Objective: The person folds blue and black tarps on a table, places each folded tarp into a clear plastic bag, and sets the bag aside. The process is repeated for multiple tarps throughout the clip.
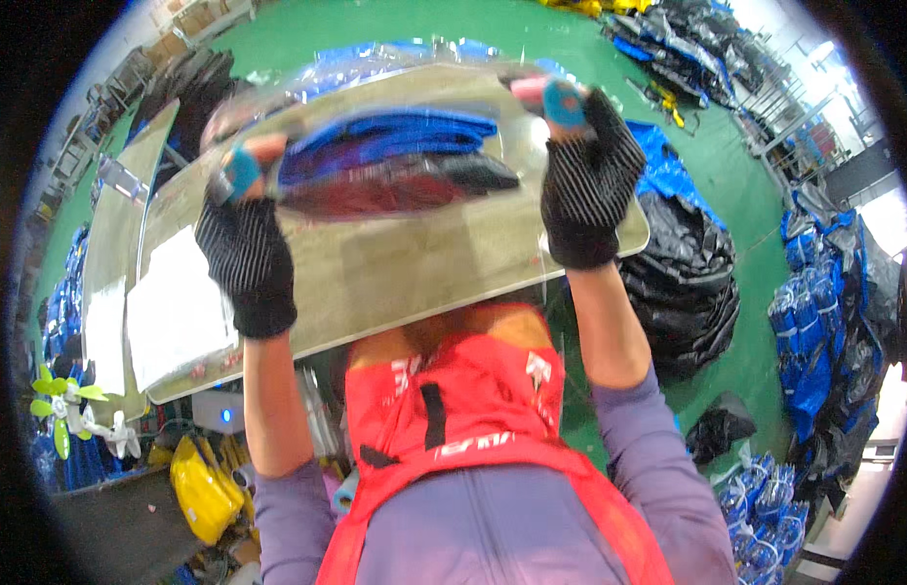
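Both hands are raised over the table and wear black gloves with pale stripes, with teal wraps near the bare fingertips. My left hand point(247, 249) is closed at the left end of a folded blue and dark red-black bundle point(390, 161). The bundle looks like sheeting and has a glossy surface. At the upper right of the bundle my right hand point(592, 185) is closed too. Between the hands there seems to be a clear plastic bag point(414, 115) around the bundle, gripped at both sides. Motion blurs its edges and my fingertips.
Below lies a pale tabletop point(424, 258) with rounded corners. A black sack point(683, 283) and blue sheeting stand right of it. Bundled blue packs point(805, 312) line the far right. At lower left are a small green-bladed fan point(63, 405) and a yellow bag point(205, 487).
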Tool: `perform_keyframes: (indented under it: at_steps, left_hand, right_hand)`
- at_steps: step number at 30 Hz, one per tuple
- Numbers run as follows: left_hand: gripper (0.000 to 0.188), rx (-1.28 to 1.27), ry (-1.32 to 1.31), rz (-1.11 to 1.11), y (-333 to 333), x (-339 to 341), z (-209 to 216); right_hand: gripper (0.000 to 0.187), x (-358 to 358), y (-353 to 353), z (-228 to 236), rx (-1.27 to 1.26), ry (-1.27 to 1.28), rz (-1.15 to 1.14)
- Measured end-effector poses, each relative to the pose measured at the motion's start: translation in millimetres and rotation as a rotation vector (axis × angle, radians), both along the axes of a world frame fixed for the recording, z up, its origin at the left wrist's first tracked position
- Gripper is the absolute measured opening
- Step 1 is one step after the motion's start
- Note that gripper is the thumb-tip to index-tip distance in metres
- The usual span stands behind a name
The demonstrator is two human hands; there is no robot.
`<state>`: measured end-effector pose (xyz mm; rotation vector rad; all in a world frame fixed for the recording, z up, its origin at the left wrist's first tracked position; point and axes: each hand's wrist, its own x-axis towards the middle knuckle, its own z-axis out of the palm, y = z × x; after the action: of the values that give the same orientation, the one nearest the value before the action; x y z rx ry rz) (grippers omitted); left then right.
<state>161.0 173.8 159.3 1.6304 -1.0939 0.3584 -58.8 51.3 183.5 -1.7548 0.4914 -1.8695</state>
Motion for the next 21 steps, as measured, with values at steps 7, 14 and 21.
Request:
perform_keyframes:
  at_steps: [7, 14, 21]
  left_hand:
    - [0.037, 0.132, 0.637, -0.622, 22.0, 8.4, 10.4]
    - [0.044, 0.158, 1.503, -0.722, -24.8, 30.1, -158.9]
    - [0.044, 0.151, 1.359, -0.753, -28.9, 43.2, -154.1]
  right_hand:
    - [0.023, -26.3, 4.1, 23.5, 0.422, 0.235, 0.405]
    - [0.026, 19.2, -87.8, -171.1, 0.506, 0.915, -0.144]
    - [0.021, 98.4, -56.4, -126.3, -0.209, 0.856, 0.466]
